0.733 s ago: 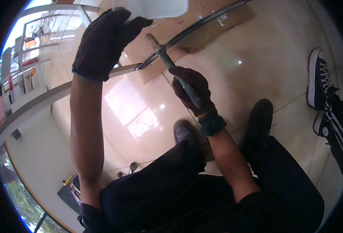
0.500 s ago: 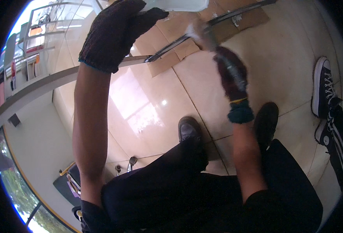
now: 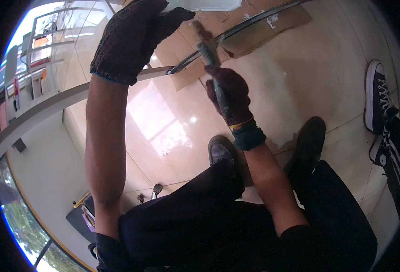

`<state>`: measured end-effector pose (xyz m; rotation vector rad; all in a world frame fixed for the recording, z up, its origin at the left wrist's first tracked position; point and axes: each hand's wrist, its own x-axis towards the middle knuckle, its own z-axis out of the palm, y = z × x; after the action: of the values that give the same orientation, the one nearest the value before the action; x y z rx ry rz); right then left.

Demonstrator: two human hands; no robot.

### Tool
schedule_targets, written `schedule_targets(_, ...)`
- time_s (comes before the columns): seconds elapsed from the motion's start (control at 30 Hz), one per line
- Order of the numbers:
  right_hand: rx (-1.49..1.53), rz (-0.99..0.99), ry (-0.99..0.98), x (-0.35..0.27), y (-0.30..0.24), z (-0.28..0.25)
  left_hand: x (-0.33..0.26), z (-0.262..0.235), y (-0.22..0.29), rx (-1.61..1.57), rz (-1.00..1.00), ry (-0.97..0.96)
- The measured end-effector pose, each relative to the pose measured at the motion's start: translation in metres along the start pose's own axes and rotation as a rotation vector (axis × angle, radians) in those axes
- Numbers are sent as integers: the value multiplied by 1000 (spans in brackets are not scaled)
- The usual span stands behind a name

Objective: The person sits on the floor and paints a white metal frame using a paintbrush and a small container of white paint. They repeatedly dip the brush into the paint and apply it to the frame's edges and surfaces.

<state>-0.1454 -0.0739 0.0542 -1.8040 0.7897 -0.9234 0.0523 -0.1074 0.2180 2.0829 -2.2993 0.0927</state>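
My left hand, in a dark knitted glove, is closed on the rim of a pale, translucent plastic container at the top edge. Most of the container lies outside the picture. My right hand, in a dark maroon glove with a green cuff, grips a paintbrush by its worn grey-green handle. The brush head points up and left, below the container and close to a long dark metal strip. Motion blurs the head, so I cannot tell whether it touches anything.
Cardboard with white smears lies under the strip on the tiled floor. To the left run a pale frame edge and shelves with books. Another person's sneakers stand at right. My shoes are below.
My right hand has swung left with the paintbrush, bringing its head from the right of the strip to below the container. My left hand has stayed nearly in place.
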Motion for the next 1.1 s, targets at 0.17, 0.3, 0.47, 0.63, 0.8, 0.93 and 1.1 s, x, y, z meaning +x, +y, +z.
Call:
schedule_targets(0.17,81,-217,-17,-6,8,-9,-4,7,2,-591,-370,-34)
schedule_targets(0.3,33,18,141,-8,29,-42,-1,0,8,-696,-327,62)
schedule_targets(0.47,557,441,296,-3,18,-71,7,-8,13,-601,-231,65)
schedule_targets(0.63,723,373,83,-4,-9,-74,13,-22,15,-437,-85,124)
schedule_targets(0.8,585,163,-342,-1,-21,-80,12,-18,7,-427,-70,196)
schedule_targets(0.93,397,225,-604,-2,-24,-80,11,-24,6,-379,-37,229)
schedule_targets(1.1,548,443,-567,-9,-5,-76,-1,-3,-12,79,28,59)
